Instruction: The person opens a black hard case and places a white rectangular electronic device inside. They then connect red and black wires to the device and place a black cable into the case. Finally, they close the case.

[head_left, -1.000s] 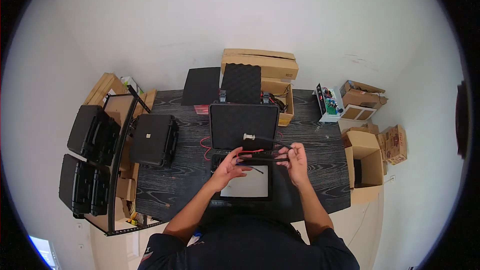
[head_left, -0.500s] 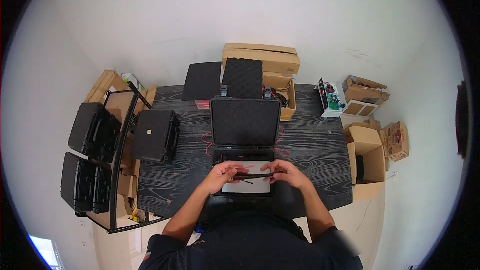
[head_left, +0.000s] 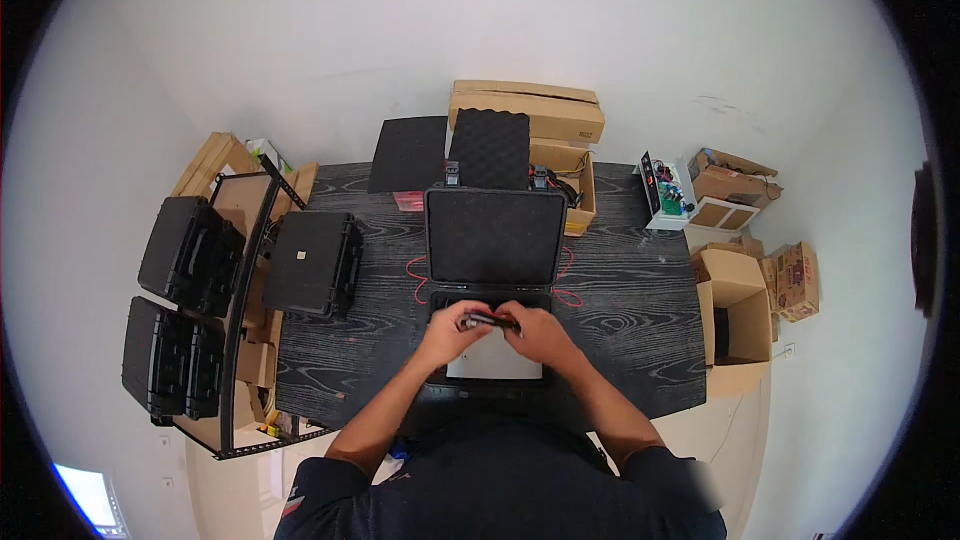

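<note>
An open black hard case stands before me on the dark table, its foam-lined lid (head_left: 495,237) raised at the back. In its base lies a flat light-grey panel (head_left: 495,364). Above the panel's far edge, my left hand (head_left: 450,332) has its fingers closed around one end of a dark cable bundle (head_left: 486,319). My right hand (head_left: 536,333) grips the other end, close beside the left, with the knuckles turned up. A little red shows at the bundle near the right fingers. The hands cover much of the bundle and the far part of the case base.
Red cords (head_left: 417,280) lie beside the case. Black foam sheets (head_left: 490,148) and cardboard boxes (head_left: 525,110) stand behind it. A closed black case (head_left: 312,265) is at the left, near a metal rack (head_left: 240,310). An open circuit-board unit (head_left: 667,195) sits far right.
Both hands have moved slightly away from me and closer together. The cable bundle, stretched out between them before, is now gathered short. My right hand has turned over it.
</note>
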A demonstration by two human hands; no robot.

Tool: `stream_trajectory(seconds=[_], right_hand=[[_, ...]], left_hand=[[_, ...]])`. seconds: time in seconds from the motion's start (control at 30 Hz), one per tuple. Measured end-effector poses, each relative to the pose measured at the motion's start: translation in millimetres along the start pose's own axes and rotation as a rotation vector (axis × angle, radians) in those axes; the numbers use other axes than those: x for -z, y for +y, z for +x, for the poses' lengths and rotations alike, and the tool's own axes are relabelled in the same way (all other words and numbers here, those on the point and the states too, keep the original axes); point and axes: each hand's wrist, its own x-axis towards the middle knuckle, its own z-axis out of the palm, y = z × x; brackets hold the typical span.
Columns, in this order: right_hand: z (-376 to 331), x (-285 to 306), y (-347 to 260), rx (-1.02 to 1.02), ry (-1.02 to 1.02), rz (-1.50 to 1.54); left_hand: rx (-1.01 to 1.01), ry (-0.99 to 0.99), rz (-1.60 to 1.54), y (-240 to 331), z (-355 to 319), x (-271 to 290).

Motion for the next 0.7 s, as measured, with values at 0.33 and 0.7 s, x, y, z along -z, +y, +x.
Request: stream_trajectory(seconds=[0.33,0.7], right_hand=[[58,-52,65,0.198,0.119,-0.298],[30,-64,95,0.323,0.379,-0.328]], left_hand=[[-0.216,0.069,0.882,-36,37,39],[-0.254,0.161,0.954,-54,37,33]])
